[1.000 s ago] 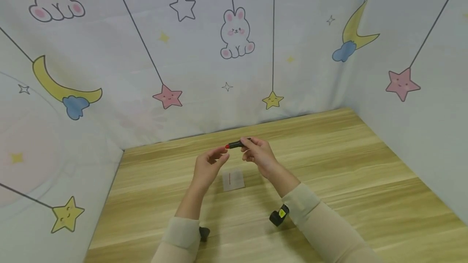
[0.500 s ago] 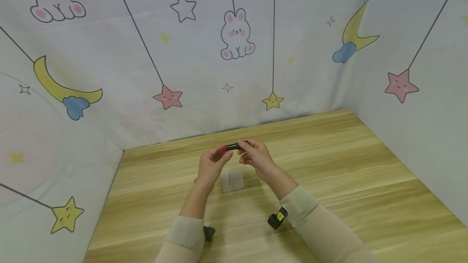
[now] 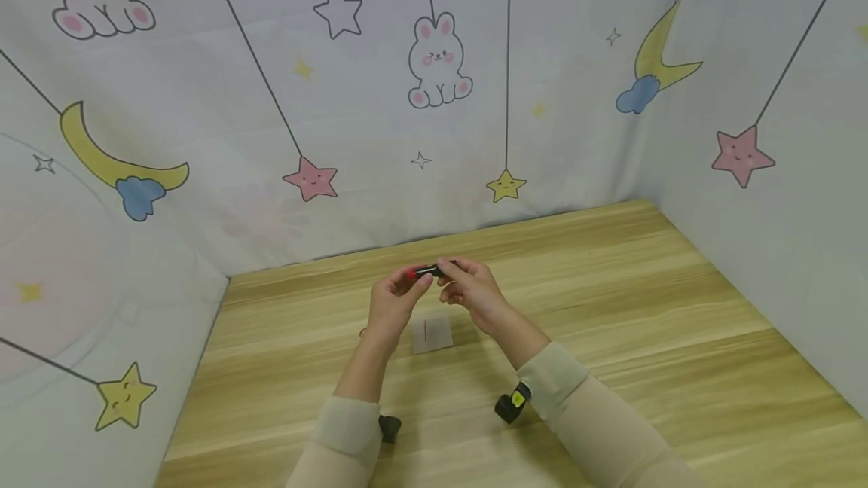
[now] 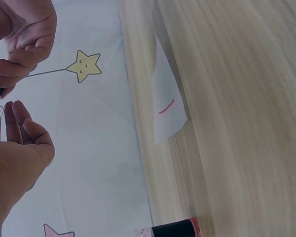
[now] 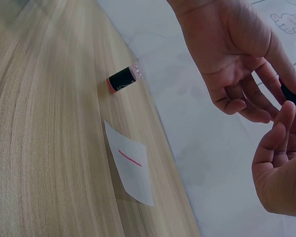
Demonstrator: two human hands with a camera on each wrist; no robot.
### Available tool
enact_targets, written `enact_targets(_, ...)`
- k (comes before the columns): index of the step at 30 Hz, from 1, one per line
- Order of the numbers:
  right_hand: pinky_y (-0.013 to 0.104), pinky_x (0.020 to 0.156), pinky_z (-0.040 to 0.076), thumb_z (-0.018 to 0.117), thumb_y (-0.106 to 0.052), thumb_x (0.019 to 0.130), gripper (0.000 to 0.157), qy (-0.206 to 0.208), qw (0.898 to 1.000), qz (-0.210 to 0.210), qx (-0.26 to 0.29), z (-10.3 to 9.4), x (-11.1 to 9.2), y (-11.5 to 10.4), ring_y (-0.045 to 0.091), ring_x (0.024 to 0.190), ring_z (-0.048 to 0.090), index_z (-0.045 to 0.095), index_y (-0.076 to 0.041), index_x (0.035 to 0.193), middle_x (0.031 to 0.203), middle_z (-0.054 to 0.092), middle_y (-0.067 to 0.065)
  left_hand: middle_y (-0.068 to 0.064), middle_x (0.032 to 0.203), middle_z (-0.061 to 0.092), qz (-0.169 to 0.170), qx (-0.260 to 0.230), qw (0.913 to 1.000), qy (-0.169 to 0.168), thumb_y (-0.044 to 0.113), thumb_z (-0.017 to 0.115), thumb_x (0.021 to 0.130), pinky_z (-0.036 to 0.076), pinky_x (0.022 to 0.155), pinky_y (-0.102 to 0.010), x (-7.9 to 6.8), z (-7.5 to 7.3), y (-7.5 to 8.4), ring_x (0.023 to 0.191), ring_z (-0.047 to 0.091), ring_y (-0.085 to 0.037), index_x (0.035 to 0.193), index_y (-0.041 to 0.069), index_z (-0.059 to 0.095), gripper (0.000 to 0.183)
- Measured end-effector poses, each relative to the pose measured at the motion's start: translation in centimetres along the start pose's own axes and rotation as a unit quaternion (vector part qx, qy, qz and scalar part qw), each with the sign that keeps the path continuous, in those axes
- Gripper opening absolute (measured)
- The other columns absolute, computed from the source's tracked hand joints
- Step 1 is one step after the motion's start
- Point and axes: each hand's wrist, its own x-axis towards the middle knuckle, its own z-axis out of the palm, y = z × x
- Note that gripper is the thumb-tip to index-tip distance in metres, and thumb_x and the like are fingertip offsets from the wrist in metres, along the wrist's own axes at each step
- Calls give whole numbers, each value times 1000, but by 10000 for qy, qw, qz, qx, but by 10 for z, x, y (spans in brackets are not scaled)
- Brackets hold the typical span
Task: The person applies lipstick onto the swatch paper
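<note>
My right hand pinches a short black tube with a red tip near its right end, holding it level above the table. The left hand meets the tube from the other side, its curved fingers and thumb around the red tip. In the right wrist view both hands come together at the black tube, which partly leaves the frame. Below lies a small white sheet of paper bearing one red stroke. A small cylinder with a black label, clear speckled top and red base stands beyond the paper in that view.
The wood-grain table meets a white cloth wall printed with stars, moons and rabbits at its back and sides. Dark wrist cameras hang under both sleeves, close over the tabletop.
The right hand and black tube have shifted slightly left. The left hand has come in to meet it, its fingers now around the red tip. The paper has stayed put.
</note>
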Motion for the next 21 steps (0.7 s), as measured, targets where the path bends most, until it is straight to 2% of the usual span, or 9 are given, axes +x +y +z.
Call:
enact_targets(11, 22, 62, 52, 65, -25, 100, 14, -132, 9999, -39, 43, 3, 0, -1, 10, 58, 61, 69, -14, 94, 81, 62, 1, -6, 117, 71, 71, -73, 9998, 141, 26, 77, 92, 49, 102, -41, 0, 1, 4, 112, 65, -22, 120, 7, 71, 34)
enact_targets(21, 22, 61, 51, 60, -22, 104, 13, -171, 9998, 75, 33, 3, -1, -1, 10, 58, 61, 68, -13, 98, 82, 62, 2, -5, 117, 71, 59, -50, 9999, 96, 30, 78, 91, 49, 102, -39, -2, 0, 7, 112, 65, -22, 118, 8, 72, 35)
